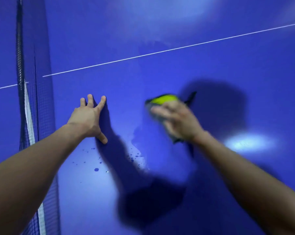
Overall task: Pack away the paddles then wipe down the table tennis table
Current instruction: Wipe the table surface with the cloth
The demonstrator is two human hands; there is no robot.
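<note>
1. Nothing left to pack is in view, so that step looks done. Wiping is under way, and water drops (96, 169) at near left are not yet cleared.
2. The left hand (88, 118) lies flat with straight, spread fingers on the blue worktop (160, 73), near the net (20, 65).
3. The blurred right hand (177, 121) grips a yellow-green cloth (163, 99) against the worktop, right of centre.

Blue table (211, 65); white line (160, 52); droplets (96, 169); net (20, 65) left; blurred, probably cloth (163, 99).
</note>
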